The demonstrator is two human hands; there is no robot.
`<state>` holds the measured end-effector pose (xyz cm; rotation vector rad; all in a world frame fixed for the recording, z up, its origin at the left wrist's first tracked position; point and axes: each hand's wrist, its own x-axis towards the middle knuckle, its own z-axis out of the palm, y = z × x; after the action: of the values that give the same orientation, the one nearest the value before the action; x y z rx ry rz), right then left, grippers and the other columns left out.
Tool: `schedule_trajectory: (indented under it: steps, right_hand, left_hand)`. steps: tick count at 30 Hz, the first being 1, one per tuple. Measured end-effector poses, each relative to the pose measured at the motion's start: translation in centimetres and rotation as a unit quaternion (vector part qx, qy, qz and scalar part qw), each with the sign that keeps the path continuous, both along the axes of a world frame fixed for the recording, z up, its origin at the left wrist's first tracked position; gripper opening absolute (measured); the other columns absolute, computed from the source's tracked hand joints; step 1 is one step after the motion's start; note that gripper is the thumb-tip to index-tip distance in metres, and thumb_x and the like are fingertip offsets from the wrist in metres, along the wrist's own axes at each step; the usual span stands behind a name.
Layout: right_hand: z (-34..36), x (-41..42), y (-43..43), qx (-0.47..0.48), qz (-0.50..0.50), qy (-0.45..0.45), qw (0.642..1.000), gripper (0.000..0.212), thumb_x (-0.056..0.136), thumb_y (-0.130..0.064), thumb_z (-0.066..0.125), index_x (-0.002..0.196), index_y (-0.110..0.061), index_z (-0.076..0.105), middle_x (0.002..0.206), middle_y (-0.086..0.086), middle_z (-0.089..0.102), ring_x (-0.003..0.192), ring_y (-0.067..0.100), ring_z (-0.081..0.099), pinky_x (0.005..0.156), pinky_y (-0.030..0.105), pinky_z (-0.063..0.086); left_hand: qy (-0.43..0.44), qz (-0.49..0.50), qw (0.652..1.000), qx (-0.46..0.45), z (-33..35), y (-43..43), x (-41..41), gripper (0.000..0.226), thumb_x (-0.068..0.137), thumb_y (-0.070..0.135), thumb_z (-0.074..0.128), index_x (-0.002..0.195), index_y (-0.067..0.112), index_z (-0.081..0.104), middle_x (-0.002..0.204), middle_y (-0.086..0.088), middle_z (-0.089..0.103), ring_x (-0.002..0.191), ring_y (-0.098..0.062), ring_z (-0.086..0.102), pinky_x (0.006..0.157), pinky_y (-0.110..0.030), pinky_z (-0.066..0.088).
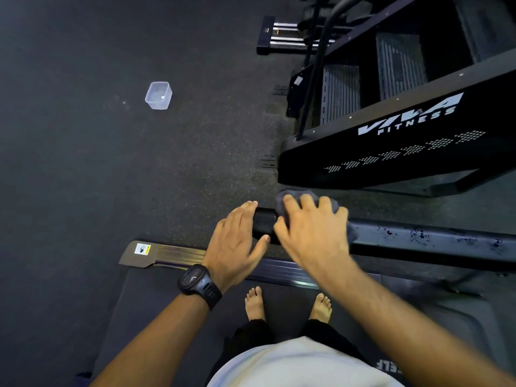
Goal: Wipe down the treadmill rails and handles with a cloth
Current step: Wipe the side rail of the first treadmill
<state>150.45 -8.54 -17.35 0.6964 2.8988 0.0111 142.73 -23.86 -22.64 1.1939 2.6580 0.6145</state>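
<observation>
Upper left, on floor [83,141]: clear plastic tub [158,95], contents unclear. Centre: right hand [312,233] clamped round grey cloth [290,198] on handrail [418,236]; left hand [234,241], fingers straight, touching its end.

Dim gym, wide-angle view.
Darkest floor [83,163] at 10 o'clock; right hand [312,236] slightly blurred; edges bow outward.

Gym — treadmill [173,254], stair machine [391,141]

We log: right hand [312,233] grips grey cloth [293,196] on treadmill handrail [418,238]; left hand [237,241] rests on its end; clear plastic tub [158,95] on floor [83,163].
</observation>
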Motion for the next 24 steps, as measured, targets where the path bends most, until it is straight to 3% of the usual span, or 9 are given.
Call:
schedule_trajectory:
  steps: [4, 8, 10, 12, 15, 17, 21, 24]
  right_hand:
    - [-0.6, -1.1, -1.0, -0.058, 0.084, 0.036, 0.994, 0.050, 0.095, -0.053, 0.041, 0.137, -0.029, 0.054, 0.123, 0.001, 0.063, 0.107, 0.031, 0.057, 0.083, 0.048, 0.044]
    - [0.2, -3.6, 2.8, -0.157, -0.012, -0.071, 0.985, 0.044, 0.099, -0.052, 0.031, 0.123, -0.026, 0.057, 0.123, 0.006, 0.064, 0.114, 0.035, 0.058, 0.089, 0.050, 0.046]
    - [-0.1, -1.7, 2.6, -0.086, -0.041, -0.069, 0.993, 0.046, 0.099, -0.052, 0.030, 0.122, -0.024, 0.057, 0.121, 0.006, 0.063, 0.112, 0.035, 0.057, 0.087, 0.050, 0.043]
    - [-0.4, 0.9, 0.6, 0.005, 0.003, -0.003, 1.000, 0.049, 0.097, -0.051, 0.031, 0.130, -0.023, 0.055, 0.123, 0.005, 0.061, 0.110, 0.034, 0.055, 0.086, 0.050, 0.041]
    - [-1.0, 1.5, -1.0, -0.024, 0.073, 0.036, 0.996, 0.054, 0.097, -0.049, 0.038, 0.143, -0.025, 0.050, 0.132, 0.004, 0.059, 0.113, 0.034, 0.055, 0.088, 0.053, 0.041]
    - [-0.8, -0.9, 0.5, -0.058, 0.095, 0.025, 0.994, 0.051, 0.098, -0.052, 0.036, 0.140, -0.030, 0.050, 0.128, 0.002, 0.062, 0.111, 0.033, 0.057, 0.088, 0.050, 0.044]
    - [-0.1, -3.3, 4.0, -0.162, -0.035, -0.096, 0.982, 0.045, 0.099, -0.052, 0.030, 0.120, -0.026, 0.059, 0.122, 0.008, 0.065, 0.114, 0.036, 0.060, 0.089, 0.049, 0.046]
    - [-0.3, 0.3, 2.0, 0.004, -0.011, -0.022, 1.000, 0.044, 0.099, -0.051, 0.031, 0.123, -0.023, 0.056, 0.116, 0.005, 0.063, 0.107, 0.034, 0.057, 0.084, 0.049, 0.040]
  left_hand:
    - [-0.030, 0.023, 0.999, 0.027, -0.2, 0.1, 0.2, 0.071, 0.090, 0.042, 0.042, 0.150, 0.006, 0.035, 0.149, -0.009, 0.045, 0.136, -0.023, 0.044, 0.105, -0.043, 0.043]
    - [-0.017, 0.016, 1.000, 0.019, -0.3, 0.0, -0.1, 0.074, 0.091, 0.051, 0.041, 0.152, 0.010, 0.033, 0.152, -0.006, 0.043, 0.138, -0.022, 0.041, 0.106, -0.040, 0.041]
    - [-0.016, 0.002, 1.000, 0.020, -0.1, 0.1, 0.0, 0.072, 0.093, 0.051, 0.041, 0.152, 0.010, 0.033, 0.152, -0.006, 0.042, 0.139, -0.021, 0.040, 0.107, -0.040, 0.041]
    - [-0.012, -0.005, 1.000, 0.019, 0.0, 0.3, 0.1, 0.072, 0.093, 0.050, 0.041, 0.152, 0.010, 0.033, 0.153, -0.006, 0.042, 0.139, -0.021, 0.040, 0.107, -0.040, 0.041]
    - [-0.018, 0.006, 1.000, 0.017, -0.1, 0.6, 0.3, 0.073, 0.090, 0.047, 0.042, 0.151, 0.007, 0.034, 0.151, -0.009, 0.044, 0.137, -0.024, 0.043, 0.104, -0.043, 0.044]
    - [-0.015, 0.008, 1.000, 0.016, -0.2, 0.6, 0.3, 0.074, 0.090, 0.048, 0.043, 0.150, 0.007, 0.034, 0.149, -0.009, 0.045, 0.136, -0.025, 0.044, 0.103, -0.044, 0.044]
    - [-0.005, 0.005, 1.000, 0.005, -0.1, 0.5, 0.3, 0.073, 0.093, 0.055, 0.040, 0.151, 0.011, 0.032, 0.152, -0.006, 0.041, 0.139, -0.021, 0.039, 0.106, -0.041, 0.041]
    - [0.003, 0.004, 1.000, 0.002, -0.1, 0.6, 0.5, 0.071, 0.094, 0.054, 0.040, 0.151, 0.011, 0.033, 0.152, -0.007, 0.041, 0.139, -0.022, 0.039, 0.105, -0.043, 0.043]
